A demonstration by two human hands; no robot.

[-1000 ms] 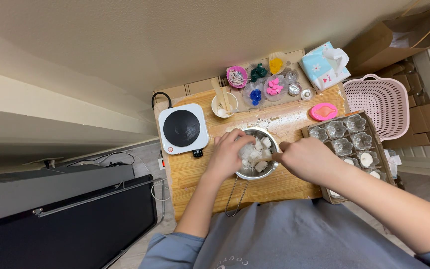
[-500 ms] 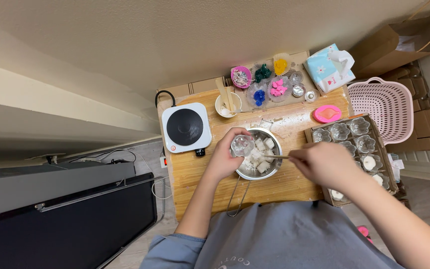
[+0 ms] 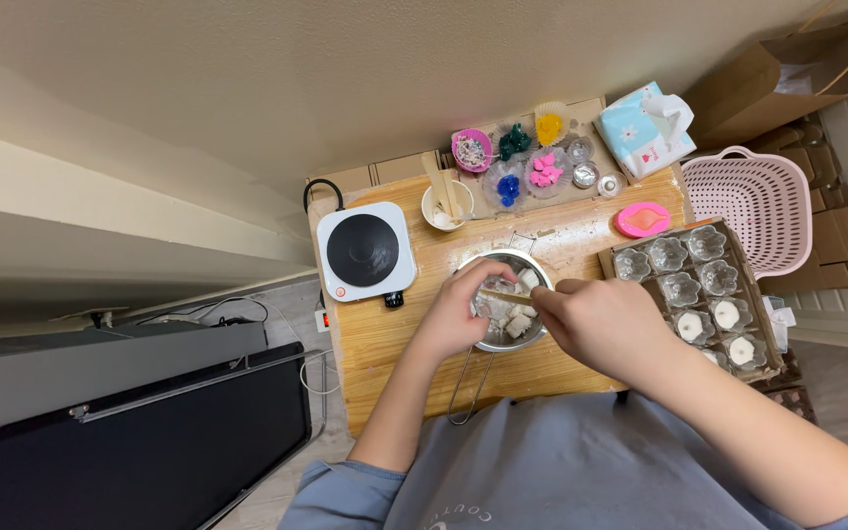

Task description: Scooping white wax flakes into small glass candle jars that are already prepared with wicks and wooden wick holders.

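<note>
A small metal pot [image 3: 532,339] with a wire handle [image 3: 466,385] sits mid-table and holds white chunks [image 3: 517,321]. My left hand [image 3: 455,316] is curled over the pot's left rim. It grips a small clear cup [image 3: 488,306], which my fingers mostly hide. My right hand [image 3: 603,324] is at the pot's right side and pinches a thin wooden stick [image 3: 504,295]. The stick's tip reaches to the cup above the chunks.
On the wooden table [image 3: 390,348] a white hot plate [image 3: 365,250] stands left. A white bowl with sticks [image 3: 447,204] and several small cups of coloured pieces [image 3: 524,165] sit behind. A tray of clear flower cups [image 3: 696,292], a pink mould [image 3: 642,219], a pink basket [image 3: 753,206] and a tissue box [image 3: 645,128] are right.
My left hand has lowered the clear cup from above the pot's left rim down into the pot. My right hand has moved the stick in toward the cup.
</note>
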